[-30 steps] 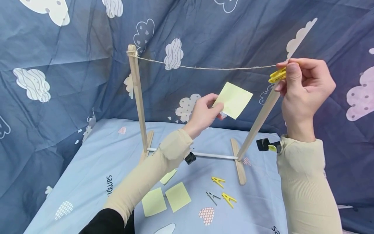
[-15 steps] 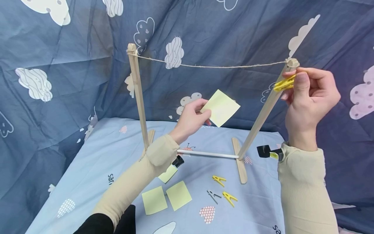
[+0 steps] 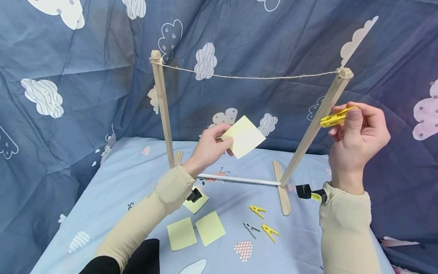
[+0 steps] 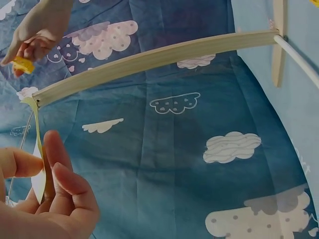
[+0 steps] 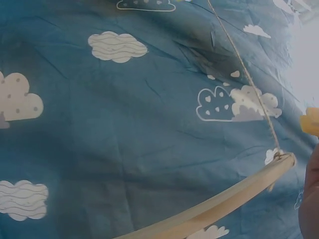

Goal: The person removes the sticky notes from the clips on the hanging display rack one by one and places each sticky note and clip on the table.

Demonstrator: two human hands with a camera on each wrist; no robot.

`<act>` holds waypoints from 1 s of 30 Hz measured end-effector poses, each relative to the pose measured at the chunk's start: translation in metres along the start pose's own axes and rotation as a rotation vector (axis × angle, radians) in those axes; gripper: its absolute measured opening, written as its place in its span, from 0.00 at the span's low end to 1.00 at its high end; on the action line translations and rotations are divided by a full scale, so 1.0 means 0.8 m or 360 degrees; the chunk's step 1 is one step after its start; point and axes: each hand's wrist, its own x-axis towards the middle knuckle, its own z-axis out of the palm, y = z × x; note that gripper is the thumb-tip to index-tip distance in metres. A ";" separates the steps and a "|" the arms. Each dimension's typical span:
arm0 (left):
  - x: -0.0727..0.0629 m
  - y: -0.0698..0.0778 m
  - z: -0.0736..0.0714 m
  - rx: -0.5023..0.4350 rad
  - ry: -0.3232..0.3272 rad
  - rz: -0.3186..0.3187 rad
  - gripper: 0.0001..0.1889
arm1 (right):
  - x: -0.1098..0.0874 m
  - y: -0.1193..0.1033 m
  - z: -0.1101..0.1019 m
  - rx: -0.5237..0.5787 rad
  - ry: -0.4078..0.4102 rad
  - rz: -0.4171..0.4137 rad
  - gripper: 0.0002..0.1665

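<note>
My left hand (image 3: 210, 146) pinches a pale yellow sticky note (image 3: 244, 137) between thumb and fingers, below the string; the left wrist view shows that note (image 4: 39, 149) edge-on. At the right post, my right hand (image 3: 359, 139) pinches a yellow clothespin (image 3: 335, 118) between thumb and forefinger. In the right wrist view only a sliver of the clothespin (image 5: 310, 122) and hand shows at the right edge. A thin string (image 3: 253, 78) runs between the tops of two wooden posts, with nothing hanging from it. Both hands are apart from the string.
Three more sticky notes (image 3: 181, 234) lie on the light blue cloth (image 3: 291, 247), one partly behind the left wrist camera. Two yellow clothespins (image 3: 269, 232) and a grey one (image 3: 251, 230) lie to their right. A white rod (image 3: 239, 179) joins the feet of the left post (image 3: 163, 106) and right post (image 3: 315, 127).
My left hand has drawn back down and left with the sticky note. My right hand, still holding the clothespin, has dropped from the string's right end to lower beside the post.
</note>
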 end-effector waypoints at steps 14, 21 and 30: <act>-0.033 -0.027 -0.030 0.0118 -0.0002 -0.0102 0.17 | -0.043 0.023 -0.039 0.0085 0.0119 0.0109 0.13; -0.048 -0.037 -0.039 0.0164 -0.0023 -0.0137 0.17 | -0.065 0.035 -0.058 0.0077 0.0151 0.0197 0.13; -0.066 -0.048 -0.049 -0.0001 -0.0066 -0.0272 0.15 | -0.091 0.041 -0.072 0.0132 0.0196 0.0412 0.15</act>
